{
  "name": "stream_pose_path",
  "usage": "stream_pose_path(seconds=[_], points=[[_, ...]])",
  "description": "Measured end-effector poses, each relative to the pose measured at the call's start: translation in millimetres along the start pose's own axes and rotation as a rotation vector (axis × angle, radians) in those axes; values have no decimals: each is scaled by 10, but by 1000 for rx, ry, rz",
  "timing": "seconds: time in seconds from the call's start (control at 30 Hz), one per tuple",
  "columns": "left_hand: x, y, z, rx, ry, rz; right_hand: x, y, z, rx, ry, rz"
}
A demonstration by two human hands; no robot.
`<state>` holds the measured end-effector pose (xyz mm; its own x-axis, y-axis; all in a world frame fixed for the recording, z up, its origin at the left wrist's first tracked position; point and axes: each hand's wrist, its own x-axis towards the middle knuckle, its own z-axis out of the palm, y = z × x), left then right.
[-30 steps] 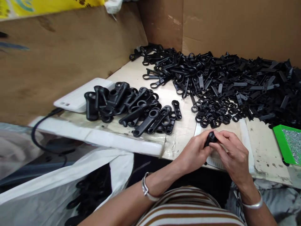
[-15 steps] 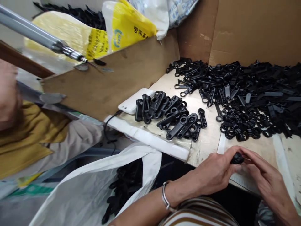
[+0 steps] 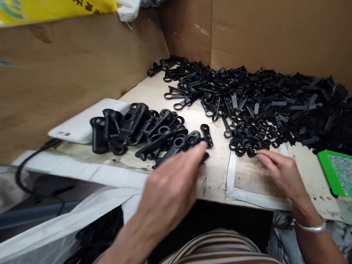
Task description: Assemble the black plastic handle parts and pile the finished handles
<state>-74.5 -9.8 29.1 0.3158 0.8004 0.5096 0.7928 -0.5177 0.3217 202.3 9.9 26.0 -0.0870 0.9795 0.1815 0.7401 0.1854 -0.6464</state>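
My left hand (image 3: 176, 179), smeared by motion, is over the near edge of a small pile of black plastic handle-like parts (image 3: 132, 123), each with a round ring end. Its fingers are mostly hidden, and a dark end shows just beyond them; I cannot tell whether it is held. At the heap of small black plastic rings (image 3: 249, 134), my right hand (image 3: 279, 170) has thumb and forefinger pinched on a ring at the near edge. A single black handle part (image 3: 206, 135) lies beside the small pile.
Behind the rings spreads a large heap of black arm-shaped parts (image 3: 275, 91), against cardboard walls (image 3: 275, 36). A white box-like device (image 3: 82, 121) with a cable is at left. A green tray (image 3: 327, 172) of small metal pieces sits at right. A white bag (image 3: 49, 227) hangs below the table edge.
My hands were together around a small black part; now they are apart, the left over the handle pile and the right at the rings. The view has shifted right and closer.
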Motion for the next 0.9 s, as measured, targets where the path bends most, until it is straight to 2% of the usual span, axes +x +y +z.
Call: stream_pose_path(seconds=[0.07,0.1,0.2,0.3,0.5,0.63,0.7,0.8,0.9], points=[[92,-159,-75,177,22,-83,181,145,-143,-203,115,-58],[144,-230,-92,235,-8,-124,286,196,-188,-277,121,-77],[278,-393,-91,341,-158,-193,644,233,-211,-400,28,-102],[346,-476,-78,384,-233,-205,1017,125,-128,-465,-40,-111],[320,-486,-84,361,-150,-184,1555,-262,203,-652,-141,-127],[274,-429,-50,335,-31,-124,1680,-427,511,-797,-206,-126],[248,-386,-29,310,25,-66,1692,-432,564,-803,-200,-122],[213,-301,9,263,97,27,1634,-361,407,-805,-168,-99],[217,-162,74,200,163,115,1429,-295,35,-752,-91,-205]])
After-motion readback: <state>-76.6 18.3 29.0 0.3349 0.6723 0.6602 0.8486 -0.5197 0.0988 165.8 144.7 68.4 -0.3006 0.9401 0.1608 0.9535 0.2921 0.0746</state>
